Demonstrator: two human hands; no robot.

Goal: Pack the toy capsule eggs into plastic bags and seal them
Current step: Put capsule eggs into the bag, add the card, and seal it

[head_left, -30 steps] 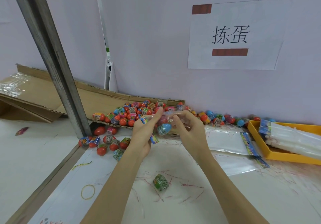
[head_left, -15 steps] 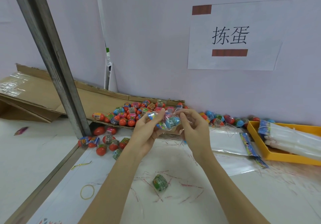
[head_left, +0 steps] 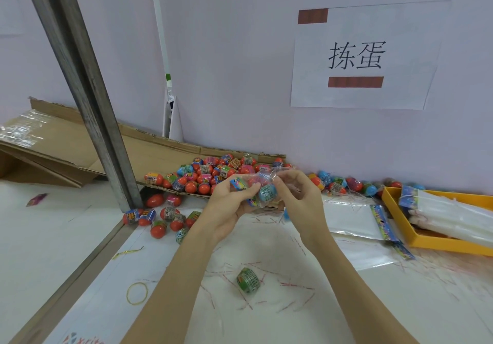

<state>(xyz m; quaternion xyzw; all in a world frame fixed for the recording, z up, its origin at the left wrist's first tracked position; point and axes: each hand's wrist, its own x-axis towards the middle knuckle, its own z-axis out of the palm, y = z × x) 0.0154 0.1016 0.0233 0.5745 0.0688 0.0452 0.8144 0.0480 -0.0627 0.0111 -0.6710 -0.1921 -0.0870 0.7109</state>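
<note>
A clear plastic bag [head_left: 262,187] with a colourful header holds a few capsule eggs, a blue one showing in front. My left hand [head_left: 229,205] grips the bag's left end with the header card between thumb and fingers. My right hand [head_left: 296,197] pinches the bag's right end near its top. Both hands hold it above the white table. Behind them a heap of red, blue and pink capsule eggs [head_left: 210,173] lies on a cardboard sheet [head_left: 80,154]. One green egg [head_left: 248,281] lies alone on the table near my forearms.
A slanted metal post [head_left: 88,98] stands at the left. More eggs [head_left: 160,218] sit by its foot and along the wall at right [head_left: 338,182]. Flat empty bags [head_left: 354,221] lie right of my hands, beside a yellow tray [head_left: 426,242] holding bundled bags. A rubber band [head_left: 137,293] and thin strips litter the table.
The bag of eggs has risen slightly and been drawn together between my hands. My right hand's fingers have closed onto the bag's right end.
</note>
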